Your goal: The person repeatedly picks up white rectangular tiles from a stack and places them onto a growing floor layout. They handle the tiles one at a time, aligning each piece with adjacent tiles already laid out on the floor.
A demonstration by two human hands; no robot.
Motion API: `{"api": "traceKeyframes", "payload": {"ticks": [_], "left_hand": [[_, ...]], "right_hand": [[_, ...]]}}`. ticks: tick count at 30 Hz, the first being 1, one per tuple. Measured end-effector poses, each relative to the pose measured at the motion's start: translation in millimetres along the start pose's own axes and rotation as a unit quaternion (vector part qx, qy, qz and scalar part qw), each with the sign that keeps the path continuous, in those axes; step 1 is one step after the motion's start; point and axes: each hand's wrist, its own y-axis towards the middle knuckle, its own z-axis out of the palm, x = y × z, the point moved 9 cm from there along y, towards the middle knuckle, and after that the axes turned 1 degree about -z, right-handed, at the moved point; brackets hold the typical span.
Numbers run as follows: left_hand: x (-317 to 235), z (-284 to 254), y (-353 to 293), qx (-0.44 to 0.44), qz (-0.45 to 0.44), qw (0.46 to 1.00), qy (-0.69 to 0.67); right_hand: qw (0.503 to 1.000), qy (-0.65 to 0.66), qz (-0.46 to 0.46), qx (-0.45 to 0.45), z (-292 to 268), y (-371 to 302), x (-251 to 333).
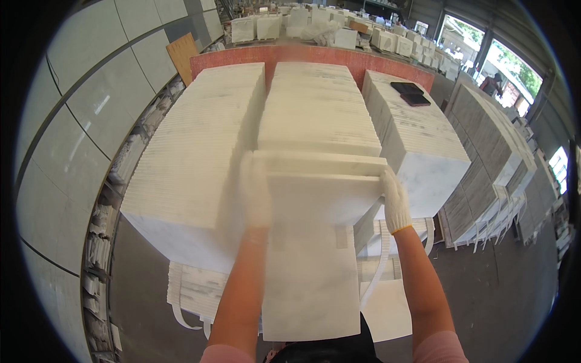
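Note:
A white marble tile (pixel 321 196) stands at the front of the middle stack of marble tiles (pixel 321 109), with a narrow gap behind its top edge. My right hand (pixel 395 202), in a white knit glove with a yellow cuff, grips its right edge near the upper corner. My left hand (pixel 256 196), gloved too and smeared by motion, presses along the left edge; its separate fingers are hard to make out. Below, another pale tile (pixel 311 290) lies in front of my body, beneath the held one.
A left stack (pixel 193 133) and a right stack (pixel 417 145) flank the middle one. Two phones (pixel 411 94) lie on the right stack. A red board (pixel 230 56) runs behind. Strapped slabs (pixel 490 163) stand at right, large panels (pixel 78 133) at left. Far right is another person (pixel 491 85).

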Motion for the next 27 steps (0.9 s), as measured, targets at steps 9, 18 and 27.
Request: {"api": "traceKeyframes", "payload": {"ticks": [9, 18, 27], "left_hand": [[-16.8, -27.2, -49.9, -0.001, 0.061, 0.997, 0.044], [-6.2, -20.1, -39.8, 0.004, 0.089, 0.994, -0.066], [7.9, -70.0, -142.6, 0.057, 0.210, 0.963, 0.157]], "right_hand": [[0.999, 0.044, 0.001, 0.006, 3.8, -50.8, 16.7], [0.999, 0.034, 0.007, 0.020, -1.0, -27.4, 28.5], [0.993, 0.050, 0.010, 0.106, -13.9, -123.1, -34.3]]}}
